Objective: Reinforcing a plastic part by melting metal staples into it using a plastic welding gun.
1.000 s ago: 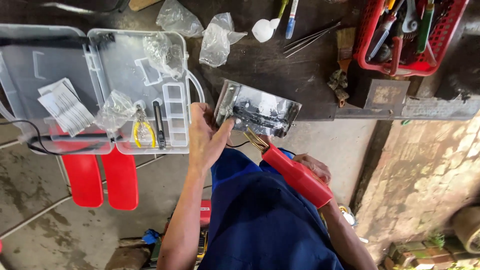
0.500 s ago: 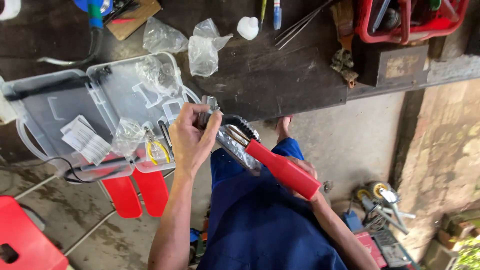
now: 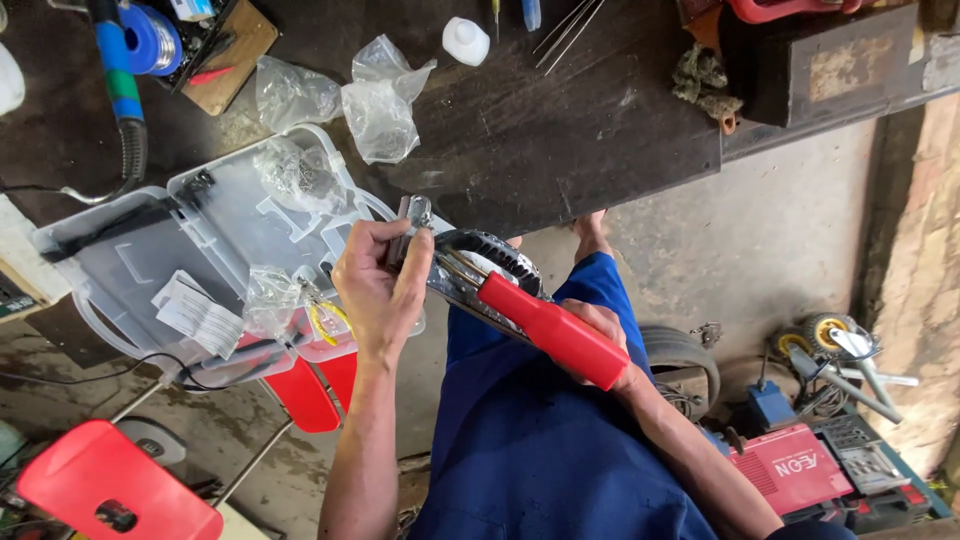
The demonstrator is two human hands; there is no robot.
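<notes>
My left hand [image 3: 380, 290] grips a shiny metal part [image 3: 455, 270] with black cables, held over my lap at the edge of the dark workbench [image 3: 560, 130]. My right hand [image 3: 600, 340] is closed around the red handle of a tool [image 3: 555, 332], whose metal tip touches the metal part near my left fingers. Both hands sit above my blue trousers [image 3: 560, 450]. How the tip meets the part is hidden by my fingers.
An open clear plastic case [image 3: 190, 260] with small bags, paper and yellow pliers lies left of my hands. Plastic bags [image 3: 380, 100], a white bottle [image 3: 466, 40] and a blue-handled soldering iron [image 3: 120, 80] lie on the bench. A red stool [image 3: 110, 485] and red machine [image 3: 800, 465] stand on the floor.
The view has shifted down and right. My left hand has turned the metal part from flat to tilted and drawn it closer. The red-handled tool stays against it.
</notes>
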